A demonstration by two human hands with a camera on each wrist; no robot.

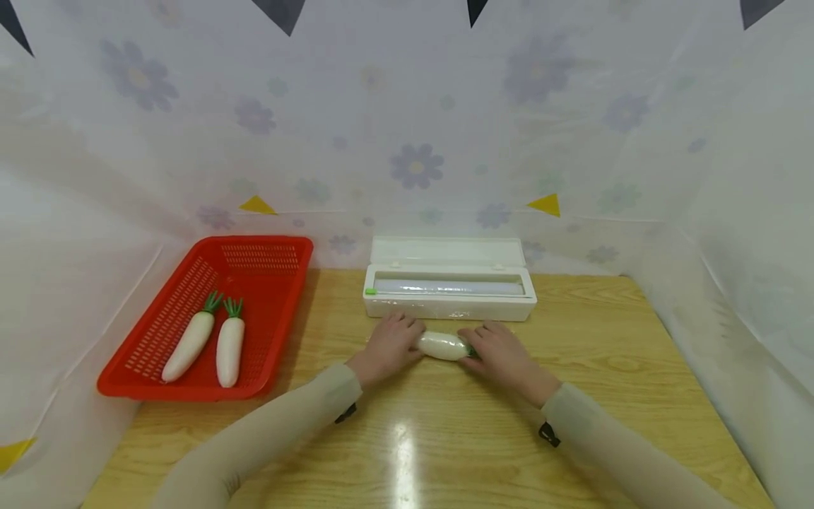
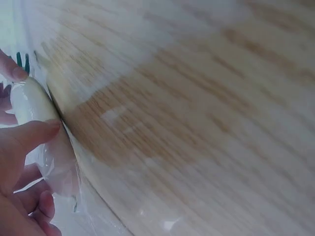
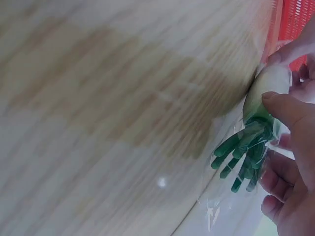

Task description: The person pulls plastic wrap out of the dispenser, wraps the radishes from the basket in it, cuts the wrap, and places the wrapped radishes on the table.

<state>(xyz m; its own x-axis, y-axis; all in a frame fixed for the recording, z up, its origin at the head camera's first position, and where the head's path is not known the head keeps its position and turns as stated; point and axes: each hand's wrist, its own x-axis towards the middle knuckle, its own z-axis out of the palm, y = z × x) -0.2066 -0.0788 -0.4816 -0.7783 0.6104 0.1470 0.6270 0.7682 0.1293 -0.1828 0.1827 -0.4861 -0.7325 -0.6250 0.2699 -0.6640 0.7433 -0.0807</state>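
Observation:
A white radish (image 1: 443,346) with a green leafy top lies on the table, covered in clear plastic film (image 3: 211,196). My left hand (image 1: 393,345) grips its plain end, the thumb on the near side and the fingers curled behind. At the leafy end my right hand (image 1: 499,351) holds it the same way, its thumb on the radish body near the green stems (image 3: 246,152). Just beyond both hands stands a white film dispenser box (image 1: 448,311), lid raised, with a film roll (image 1: 448,287) inside.
To the left, a red plastic basket (image 1: 280,353) holds two bare radishes, a longer radish (image 1: 189,346) and a shorter radish (image 1: 230,351). The wooden table (image 1: 604,438) ends at white patterned sheeting (image 1: 416,113) behind and at both sides.

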